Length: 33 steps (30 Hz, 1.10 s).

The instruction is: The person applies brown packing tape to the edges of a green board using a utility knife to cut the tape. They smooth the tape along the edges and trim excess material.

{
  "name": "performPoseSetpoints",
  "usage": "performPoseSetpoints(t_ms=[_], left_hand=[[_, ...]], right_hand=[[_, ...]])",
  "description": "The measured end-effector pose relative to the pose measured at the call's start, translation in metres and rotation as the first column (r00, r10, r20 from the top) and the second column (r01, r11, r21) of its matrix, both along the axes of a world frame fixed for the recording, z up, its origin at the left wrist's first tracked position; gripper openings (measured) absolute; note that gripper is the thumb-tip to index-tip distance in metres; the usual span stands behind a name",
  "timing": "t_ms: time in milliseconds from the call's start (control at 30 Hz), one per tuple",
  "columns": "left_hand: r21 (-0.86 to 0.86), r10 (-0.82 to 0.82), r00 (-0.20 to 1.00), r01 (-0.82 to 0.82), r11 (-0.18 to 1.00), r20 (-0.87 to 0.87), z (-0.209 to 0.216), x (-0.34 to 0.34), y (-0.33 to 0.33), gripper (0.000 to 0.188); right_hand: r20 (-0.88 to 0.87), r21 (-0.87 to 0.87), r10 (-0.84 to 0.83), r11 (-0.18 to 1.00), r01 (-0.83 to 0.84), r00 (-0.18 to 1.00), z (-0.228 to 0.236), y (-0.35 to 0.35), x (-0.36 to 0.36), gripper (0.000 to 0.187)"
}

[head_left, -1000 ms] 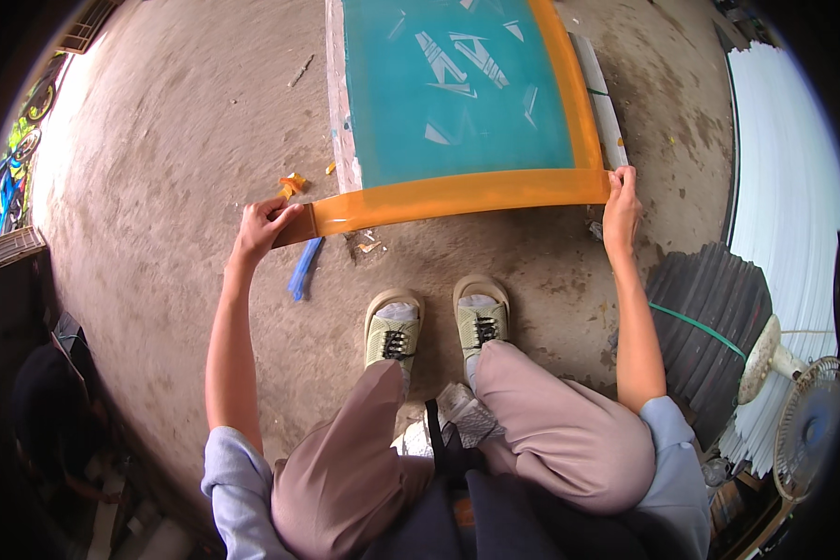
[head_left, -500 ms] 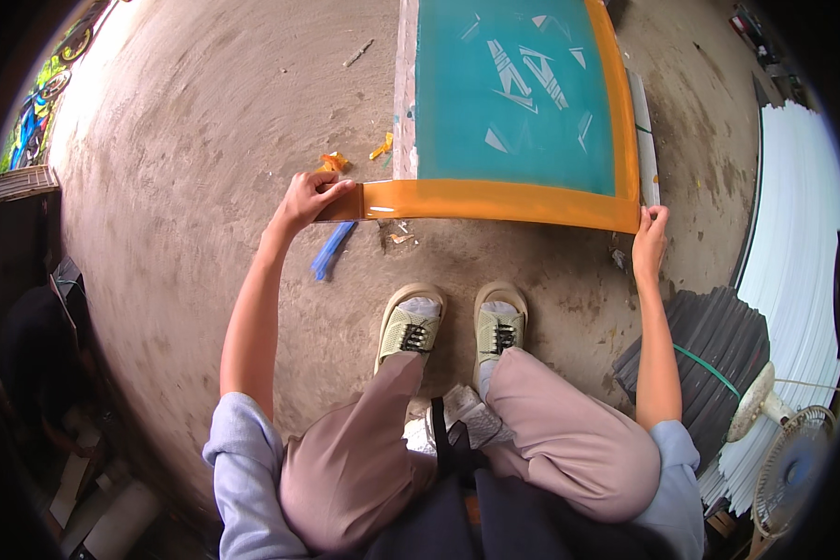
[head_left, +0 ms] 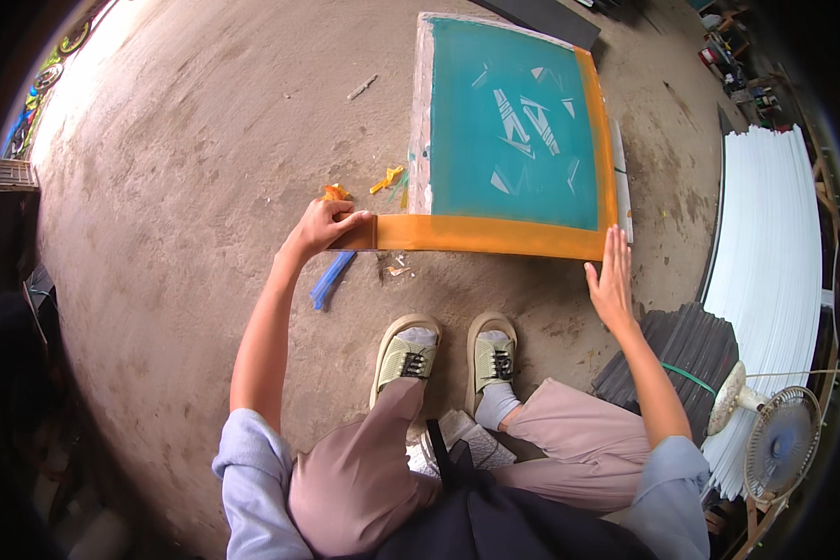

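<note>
A screen printing frame with teal mesh and pale angular marks lies in front of me. Wide orange tape runs along its near edge, and more covers its right edge. My left hand is closed around a brown tape roll, just beyond the frame's near left corner. From that roll the strip stretches to the right. At the near right corner, my right hand rests with fingers straight and close together, touching the end of the tape.
Crumpled orange scraps and a blue strip bundle lie on the concrete floor left of the frame. Dark strapped sheets, a tall white stack and a fan stand at right. A dark board lies beyond the frame.
My right hand has gone from pinching the tape's end to lying with straight fingers on the frame's corner. My left hand still holds the roll. The view has shifted, showing the frame's far edge.
</note>
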State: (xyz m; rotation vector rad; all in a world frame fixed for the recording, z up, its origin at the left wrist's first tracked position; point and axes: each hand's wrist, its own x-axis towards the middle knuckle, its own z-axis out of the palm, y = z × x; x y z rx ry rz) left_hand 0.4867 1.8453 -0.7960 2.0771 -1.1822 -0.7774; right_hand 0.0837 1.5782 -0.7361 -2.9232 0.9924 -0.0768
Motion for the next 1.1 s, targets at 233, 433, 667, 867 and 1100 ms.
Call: performPoseSetpoints(t_ms=[233,433,667,867,1100], left_hand=[[-0.046,-0.009,1.000,0.009,0.999,-0.001,0.001,-0.002,-0.004,0.056],[-0.036,-0.003,1.000,0.002,0.999,-0.028,0.005,-0.003,-0.002,0.056],[-0.015,-0.012,1.000,0.012,1.000,-0.026,0.004,-0.002,0.000,0.055],[-0.037,0.008,0.999,-0.009,0.999,-0.040,0.003,-0.002,-0.002,0.053],[-0.042,-0.022,0.999,0.021,0.999,-0.031,-0.003,-0.001,0.004,0.055]], right_hand=[[-0.005,-0.097,-0.152,0.984,0.150,0.988,-0.023,0.009,-0.005,0.080],[-0.005,-0.132,-0.173,0.976,0.171,0.985,-0.027,0.046,0.032,0.079],[0.094,0.083,0.142,0.985,-0.150,0.985,-0.037,0.157,0.155,0.073],[0.079,0.109,0.256,0.958,-0.264,0.963,-0.043,0.138,0.142,0.080],[0.174,-0.147,-0.230,0.955,0.256,0.957,-0.041,0.059,0.040,0.075]])
